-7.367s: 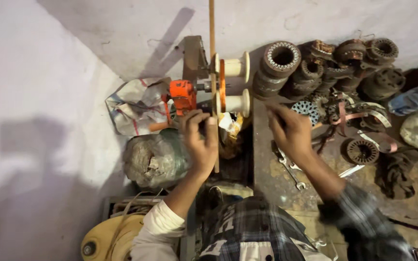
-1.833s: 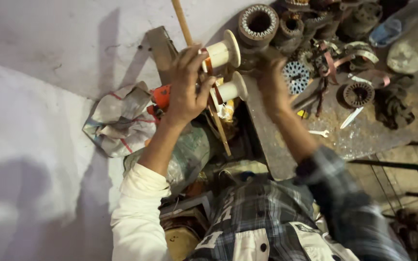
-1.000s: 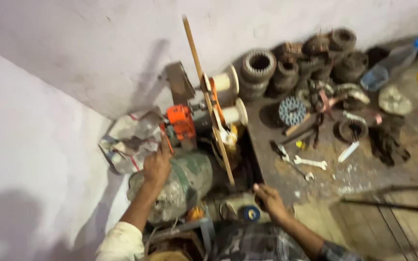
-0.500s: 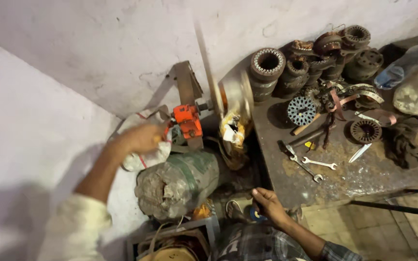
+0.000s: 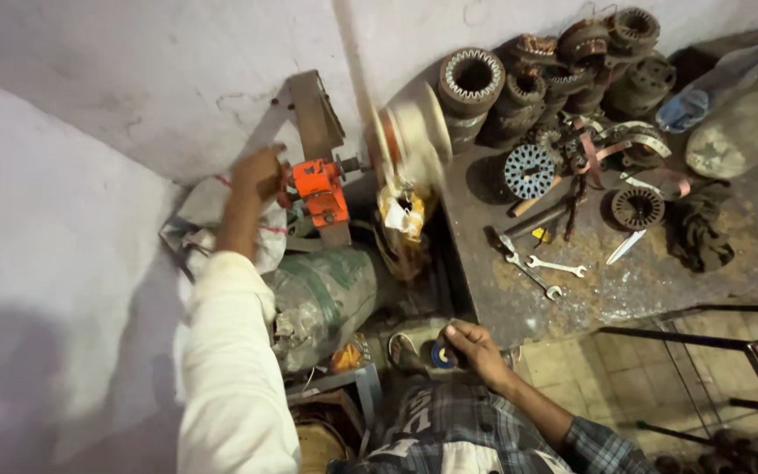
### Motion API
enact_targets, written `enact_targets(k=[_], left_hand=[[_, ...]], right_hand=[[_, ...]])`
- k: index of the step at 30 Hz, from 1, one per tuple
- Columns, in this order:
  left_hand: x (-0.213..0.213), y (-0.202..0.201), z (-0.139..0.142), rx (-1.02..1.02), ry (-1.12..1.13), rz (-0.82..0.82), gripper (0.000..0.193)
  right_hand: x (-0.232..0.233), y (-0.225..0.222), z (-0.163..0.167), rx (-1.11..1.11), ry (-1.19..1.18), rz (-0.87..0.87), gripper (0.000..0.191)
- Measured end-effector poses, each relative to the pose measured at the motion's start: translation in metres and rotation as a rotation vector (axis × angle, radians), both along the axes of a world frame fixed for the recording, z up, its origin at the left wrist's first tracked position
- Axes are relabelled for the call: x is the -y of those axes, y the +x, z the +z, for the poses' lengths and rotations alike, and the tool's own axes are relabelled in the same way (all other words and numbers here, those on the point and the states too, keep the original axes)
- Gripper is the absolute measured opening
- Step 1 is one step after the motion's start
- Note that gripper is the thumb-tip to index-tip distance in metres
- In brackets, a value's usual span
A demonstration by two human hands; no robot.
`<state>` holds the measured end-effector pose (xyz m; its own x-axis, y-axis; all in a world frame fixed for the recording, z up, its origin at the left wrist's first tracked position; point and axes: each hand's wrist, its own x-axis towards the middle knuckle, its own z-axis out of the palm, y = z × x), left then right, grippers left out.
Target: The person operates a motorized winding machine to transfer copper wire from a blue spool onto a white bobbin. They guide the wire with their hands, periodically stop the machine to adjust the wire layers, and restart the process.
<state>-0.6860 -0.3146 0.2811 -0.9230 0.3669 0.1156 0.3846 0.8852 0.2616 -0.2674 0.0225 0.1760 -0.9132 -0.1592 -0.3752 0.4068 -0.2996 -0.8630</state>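
Observation:
My left hand [image 5: 259, 174] is closed at the left side of an orange winding machine [image 5: 320, 190] mounted by the wall, on what looks like its crank. To the machine's right, the pale spools [image 5: 410, 140] on its shaft are a blur of motion. My right hand [image 5: 475, 347] is low, in front of my body, fingers curled over a small blue round spool [image 5: 441, 355] beside the bench edge. A thin wooden stick [image 5: 354, 66] rises blurred above the spools.
A rusty metal bench [image 5: 625, 281] at the right carries several dark motor stators [image 5: 471, 81], a perforated disc [image 5: 529, 170], wrenches [image 5: 556, 266], a rag [image 5: 697, 230] and plastic bottles [image 5: 717, 83]. A tied green sack [image 5: 326, 298] lies under the machine. White walls stand left and behind.
Both hands left the spools. My left hand went to the orange machine's left side, my right hand dropped to the blue spool, and the spools and stick became blurred with spinning.

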Motion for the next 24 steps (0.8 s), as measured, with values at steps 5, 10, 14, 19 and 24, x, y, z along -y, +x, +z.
enact_targets(k=[5,10,14,19,24], left_hand=[[0.001,0.098,-0.040,0.181,-0.345,-0.005,0.028],[0.011,0.184,0.047,0.143,-0.339,-0.064,0.049],[0.015,0.145,0.124,-0.153,-0.547,-0.104,0.060],[0.016,0.023,0.107,-0.507,-0.286,-0.142,0.052],[-0.006,-0.001,-0.008,-0.432,-0.106,0.067,0.049]], right_hand=[[0.002,-0.001,0.012,0.079,-0.133,-0.011,0.035],[0.005,-0.005,0.004,0.064,-0.205,-0.025,0.036],[0.004,-0.006,-0.008,0.056,-0.157,-0.022,0.035],[0.004,-0.001,-0.015,0.111,-0.210,-0.008,0.036],[-0.002,0.002,-0.007,0.053,-0.077,0.024,0.036]])
